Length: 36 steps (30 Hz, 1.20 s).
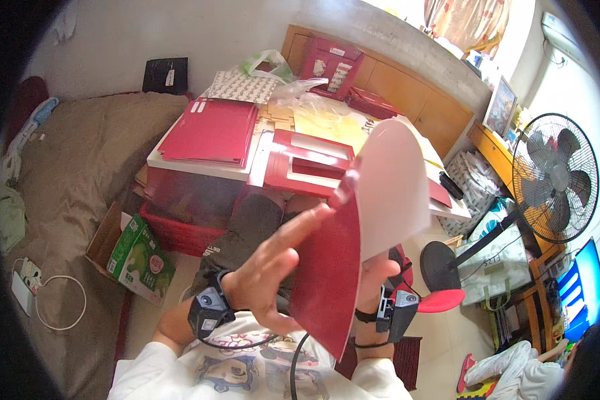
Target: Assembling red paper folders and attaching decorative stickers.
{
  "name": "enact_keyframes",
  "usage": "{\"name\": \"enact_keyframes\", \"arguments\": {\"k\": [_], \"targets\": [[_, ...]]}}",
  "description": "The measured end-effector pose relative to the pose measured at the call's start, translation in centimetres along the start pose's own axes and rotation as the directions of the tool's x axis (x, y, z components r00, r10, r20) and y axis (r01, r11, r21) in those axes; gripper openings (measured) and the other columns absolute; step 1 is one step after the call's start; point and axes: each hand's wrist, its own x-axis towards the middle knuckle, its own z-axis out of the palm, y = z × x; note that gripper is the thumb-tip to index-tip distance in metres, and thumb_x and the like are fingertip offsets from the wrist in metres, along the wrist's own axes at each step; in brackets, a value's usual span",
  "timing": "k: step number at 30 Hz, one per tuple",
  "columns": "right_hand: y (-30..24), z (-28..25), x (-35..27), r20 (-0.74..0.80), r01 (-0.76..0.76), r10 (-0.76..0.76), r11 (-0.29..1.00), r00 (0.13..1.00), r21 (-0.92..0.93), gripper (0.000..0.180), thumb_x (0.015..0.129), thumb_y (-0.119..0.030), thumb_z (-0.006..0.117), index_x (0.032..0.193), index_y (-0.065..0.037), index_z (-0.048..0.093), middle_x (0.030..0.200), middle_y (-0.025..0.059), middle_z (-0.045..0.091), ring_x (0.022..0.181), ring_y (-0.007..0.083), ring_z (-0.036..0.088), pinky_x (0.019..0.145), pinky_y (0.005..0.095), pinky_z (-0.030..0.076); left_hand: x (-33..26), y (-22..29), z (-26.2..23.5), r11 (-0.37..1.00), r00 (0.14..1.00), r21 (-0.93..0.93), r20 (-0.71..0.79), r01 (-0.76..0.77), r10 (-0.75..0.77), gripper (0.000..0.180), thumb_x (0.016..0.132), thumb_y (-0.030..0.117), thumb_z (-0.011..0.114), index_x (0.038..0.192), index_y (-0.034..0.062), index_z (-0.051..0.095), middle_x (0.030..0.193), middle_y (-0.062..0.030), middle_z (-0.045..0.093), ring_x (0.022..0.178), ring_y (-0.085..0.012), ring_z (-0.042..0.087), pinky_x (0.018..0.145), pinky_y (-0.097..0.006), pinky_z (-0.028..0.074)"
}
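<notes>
In front of my chest a large sheet, red on one face [330, 273] and white on the other [395, 187], stands tilted and bent into a curve. Its upper part is a little blurred. My right hand [379, 272] grips it from the right, low down; the thumb shows, while most of the fingers are hidden. Along the red face my left hand [265, 270] lies with its fingers stretched and apart, the fingertips close to or touching the surface. Beyond the sheet, a red box piece with cut-out windows [273, 175] lies at the table's near edge.
A stack of red sheets [210, 137] lies on the left of the white table [170, 163]. Yellow sheets [333, 130] and plastic bags [313, 100] are behind. A black fan [557, 177] stands right, a green carton [140, 260] left. Another person [523, 370] is at lower right.
</notes>
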Motion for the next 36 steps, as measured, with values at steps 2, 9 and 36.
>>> {"name": "enact_keyframes", "arguments": {"k": [2,9,36], "targets": [[-0.3,0.4,0.5,0.026,0.059,-0.055,0.980,0.998,-0.191,0.075,0.089,-0.059,0.030,0.135,0.000,0.026,0.136,0.0203,0.034,0.122,0.0287,0.039,0.098,0.0426,0.035,0.0,0.1,0.4,0.998,0.997,-0.066,0.072,0.013,-0.008,0.094,0.073,0.064,0.056,0.143,0.0289,0.003,0.141,-0.0269,0.019,0.127,-0.0458,0.027,0.099,-0.055,0.028],[-0.7,1.9,2.4,0.171,0.252,-0.188,0.626,0.967,-0.738,0.073,0.088,-0.058,0.032,0.137,-0.005,0.026,0.137,0.0281,0.027,0.125,0.0402,0.033,0.101,0.0495,0.026,0.0,-0.5,-1.1,0.995,0.991,-0.020,0.090,0.101,-0.099,0.120,0.058,0.087,0.035,0.142,0.0058,0.006,0.126,-0.0203,0.032,0.115,-0.0322,0.036,0.096,-0.045,0.031],[-4.5,2.1,4.0,0.299,0.293,0.016,0.151,0.954,-0.944,0.021,0.074,-0.012,0.063,0.095,-0.007,0.059,0.085,0.0024,0.061,0.088,0.0192,0.060,0.101,0.0455,0.030,1.2,0.1,-1.8,0.963,0.983,0.195,-0.044,0.185,-0.180,0.019,0.078,-0.002,0.060,0.096,0.0013,0.056,0.093,-0.0159,0.063,0.082,-0.0285,0.063,0.074,-0.036,0.051]]}}
